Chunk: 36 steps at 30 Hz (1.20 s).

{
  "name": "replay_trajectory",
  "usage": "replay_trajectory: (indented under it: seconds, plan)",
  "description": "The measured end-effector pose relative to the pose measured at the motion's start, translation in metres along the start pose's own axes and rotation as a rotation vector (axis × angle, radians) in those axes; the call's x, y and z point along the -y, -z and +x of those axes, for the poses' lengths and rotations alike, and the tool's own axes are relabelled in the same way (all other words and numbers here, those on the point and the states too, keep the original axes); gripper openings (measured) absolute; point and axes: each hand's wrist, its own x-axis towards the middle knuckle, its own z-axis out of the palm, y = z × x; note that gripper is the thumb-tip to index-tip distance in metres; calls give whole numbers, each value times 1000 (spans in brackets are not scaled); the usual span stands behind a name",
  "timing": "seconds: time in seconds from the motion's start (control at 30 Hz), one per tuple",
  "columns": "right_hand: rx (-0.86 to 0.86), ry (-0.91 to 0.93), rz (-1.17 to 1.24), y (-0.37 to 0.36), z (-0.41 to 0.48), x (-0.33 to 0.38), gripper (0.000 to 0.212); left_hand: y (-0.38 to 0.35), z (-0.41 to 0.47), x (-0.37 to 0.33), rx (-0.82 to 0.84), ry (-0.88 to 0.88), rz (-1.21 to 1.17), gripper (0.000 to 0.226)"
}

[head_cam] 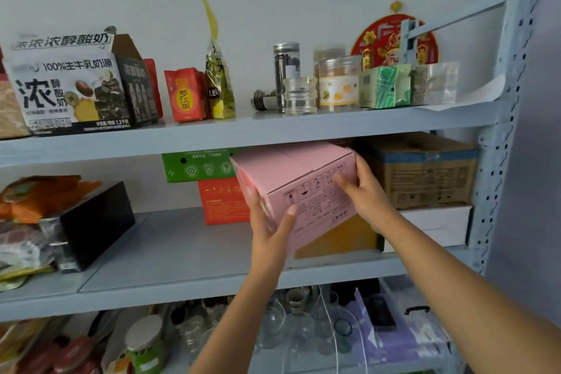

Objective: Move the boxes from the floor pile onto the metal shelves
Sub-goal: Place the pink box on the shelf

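A pink cardboard box (303,179) hangs tilted in front of the middle level of the grey metal shelf (182,255), its top edge close under the upper board. My left hand (270,240) grips its lower left corner, thumb on the printed front face. My right hand (367,194) holds its right side, thumb on the front and fingers wrapped round the right edge. Below and behind it on the shelf sit a yellow box (343,237), a red box (221,200) and a green box (194,167).
A brown carton (425,173) on a white box (437,225) fills the right end. A black box (94,222) and snack bags stand at the left. The upper board (212,136) carries a milk carton, packets and jars. Glassware crowds the lower level.
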Motion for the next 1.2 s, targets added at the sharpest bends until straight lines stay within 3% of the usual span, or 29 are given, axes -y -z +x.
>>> replay_trajectory:
  seconds: [0.17, 0.33, 0.4, 0.47, 0.53, 0.57, 0.63, 0.67, 0.73, 0.83, 0.9, 1.0, 1.07, 1.2]
  plan:
    - [-183, -65, -102, -7, 15, -16, 76, -53, 4, 5, 139, -26, 158, 91]
    - [-261, -55, 115, 4, 14, -32, 94, -76, -2, 24, 234, -64, 358, 71]
    - [-181, -32, 25, 9, 7, -38, 106, -73, -1, 27, 189, -149, 378, 61]
    - [-121, 15, -96, 13, 3, -45, 112, -57, 9, 27, 35, -243, 423, 52]
    - [-120, 51, -121, 16, 2, -49, 110, -34, 37, 29, -223, -262, 503, 52]
    - [-128, 52, -97, 17, 2, -49, 107, -20, 58, 31, -326, -159, 500, 66]
    - [-139, 15, -35, 18, 2, -49, 100, 9, 101, 32, -373, 162, 368, 107]
    - [-137, 4, -24, 19, 1, -50, 97, 20, 117, 34, -302, 265, 287, 115]
    - [-114, -11, -23, 22, 3, -52, 90, 27, 121, 32, -89, 305, 233, 95]
    - [-180, -5, -125, 29, 15, -60, 66, 22, 105, 31, -91, 172, 224, 45]
    - [-343, 35, -337, 32, 28, -65, 52, 15, 96, 40, -84, 95, 237, 45]
    - [-527, 117, -562, 27, 39, -67, 61, 2, 92, 50, -106, 52, 291, 56]
    - [-566, 152, -647, 22, 37, -67, 68, -5, 94, 50, -139, 39, 338, 57]
    - [-542, 257, -790, 13, 27, -78, 57, -11, 97, 52, -179, 27, 426, 58]
